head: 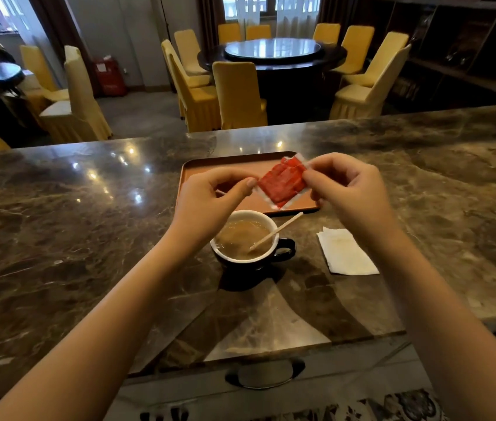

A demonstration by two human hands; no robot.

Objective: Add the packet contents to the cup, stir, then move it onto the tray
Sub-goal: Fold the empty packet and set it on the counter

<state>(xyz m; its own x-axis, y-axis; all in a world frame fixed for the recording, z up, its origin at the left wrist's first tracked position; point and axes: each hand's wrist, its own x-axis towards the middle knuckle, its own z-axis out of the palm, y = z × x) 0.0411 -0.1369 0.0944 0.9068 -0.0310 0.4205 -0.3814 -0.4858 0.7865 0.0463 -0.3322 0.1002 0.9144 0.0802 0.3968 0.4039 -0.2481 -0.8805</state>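
**Red packet held over the tray, cup waiting on the marble counter**

A person stands at a long counter of polished brown marble (58, 226), its veined surface throwing back small points of ceiling light. Both bare hands are raised above it. The left hand (210, 202) pinches the left corner of a small red paper packet with white edges (283, 182) between thumb and forefinger, and the right hand (347, 189) grips the packet's right side with its fingers curled in. The packet hangs tilted in the air between them, above the near right part of a flat rectangular copper-brown tray (198, 168) that lies on the counter beyond the hands.

Nearer than the tray, just below the left wrist, stands a dark round cup with a white inside and a handle on its right (283, 249). It holds a pale brown milky drink, and a thin wooden stir stick (277, 230) leans in it, its upper end pointing far and right. A folded white paper napkin (347, 253) lies on the marble to the right of the cup.

Beyond the counter the room holds a large round dark dining table (271, 56) ringed by chairs in yellow fabric covers (237, 92). Curtained windows stand at the far wall, dark wooden shelving (468, 41) on the right.
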